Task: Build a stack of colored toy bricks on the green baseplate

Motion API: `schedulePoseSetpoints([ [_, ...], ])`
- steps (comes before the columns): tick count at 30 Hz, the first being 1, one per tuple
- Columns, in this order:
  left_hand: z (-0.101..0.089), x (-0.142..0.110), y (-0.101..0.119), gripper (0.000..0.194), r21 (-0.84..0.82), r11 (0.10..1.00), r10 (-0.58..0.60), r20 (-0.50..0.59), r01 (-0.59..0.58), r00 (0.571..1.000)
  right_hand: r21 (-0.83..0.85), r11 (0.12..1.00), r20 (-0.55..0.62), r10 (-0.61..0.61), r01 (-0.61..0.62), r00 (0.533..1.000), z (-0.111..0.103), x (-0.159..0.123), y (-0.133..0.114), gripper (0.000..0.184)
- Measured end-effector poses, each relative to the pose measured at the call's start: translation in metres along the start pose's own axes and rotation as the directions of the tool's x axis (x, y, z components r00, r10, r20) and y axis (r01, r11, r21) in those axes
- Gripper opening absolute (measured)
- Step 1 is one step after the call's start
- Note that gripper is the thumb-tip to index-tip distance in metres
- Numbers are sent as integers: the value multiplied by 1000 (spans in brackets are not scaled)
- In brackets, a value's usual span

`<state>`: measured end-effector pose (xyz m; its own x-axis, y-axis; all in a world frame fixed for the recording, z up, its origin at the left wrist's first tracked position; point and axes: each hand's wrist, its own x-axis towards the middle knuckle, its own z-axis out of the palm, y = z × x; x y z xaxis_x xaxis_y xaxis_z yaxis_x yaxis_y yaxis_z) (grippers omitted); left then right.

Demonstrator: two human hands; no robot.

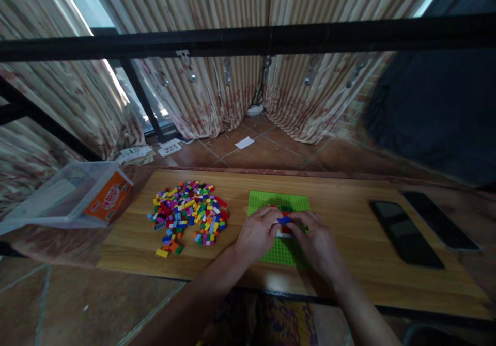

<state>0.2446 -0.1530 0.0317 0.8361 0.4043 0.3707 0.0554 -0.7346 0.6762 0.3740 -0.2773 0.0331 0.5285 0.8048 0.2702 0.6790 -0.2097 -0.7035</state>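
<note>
A bright green studded baseplate [276,257] lies on the wooden table in front of me. My left hand [258,234] and my right hand [315,238] meet over its middle, fingers closed from either side on a small blue building brick [285,221]. Red and white bricks show beneath and around the fingertips, and a dark green one [287,208] sits just behind. My fingers partly cover this cluster, so how the bricks join cannot be made out. Left of the baseplate, a loose pile of many-coloured building bricks [189,209] is spread on the table.
A clear plastic box [70,217] with an orange label stands beyond the table's left end. Two dark flat slabs, one on the table [405,232] and another farther right [442,219], lie to the right. A black rail [248,41] crosses before striped curtains [217,98].
</note>
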Motion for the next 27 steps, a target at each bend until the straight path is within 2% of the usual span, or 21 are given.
schedulePoseSetpoints([
  [5,0,3,-5,18,74,996,-48,-96,55,994,-28,1000,-37,8,-9,999,5,6,10,20],
  [11,4,8,-8,21,107,982,-142,-120,155,983,-17,997,-34,69,-70,997,5,6,11,21],
  [18,13,10,-10,22,-2,970,-240,-111,242,964,-24,996,-85,89,-91,992,9,5,12,25],
  [27,15,12,-7,24,-109,949,-310,-157,296,938,31,993,-75,117,-115,990,12,1,4,24],
])
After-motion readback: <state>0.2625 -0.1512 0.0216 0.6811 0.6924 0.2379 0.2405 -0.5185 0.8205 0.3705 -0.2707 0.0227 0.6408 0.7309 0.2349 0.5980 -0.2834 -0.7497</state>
